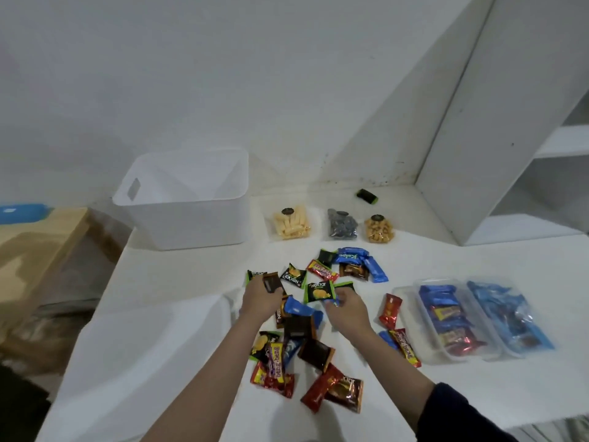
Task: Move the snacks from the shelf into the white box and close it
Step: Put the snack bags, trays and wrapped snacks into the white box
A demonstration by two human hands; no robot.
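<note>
Several small snack packets (318,317) in green, blue, brown and red wrappers lie scattered on the white shelf top (165,314). My left hand (259,298) grips a brown packet (272,282) at the pile's left side. My right hand (345,306) pinches a green packet (344,287) just right of it. The white box (188,199) stands open at the back left, and nothing shows inside it. Three clear bags hold yellow sticks (291,223), dark pieces (342,226) and golden bits (378,229), lined up behind the pile.
Two clear plastic trays (452,317) (506,314) filled with blue and red packets sit at the right. A small black and green packet (367,196) lies near the back wall. White shelving (510,154) rises at the right. A wooden surface (35,244) lies lower left.
</note>
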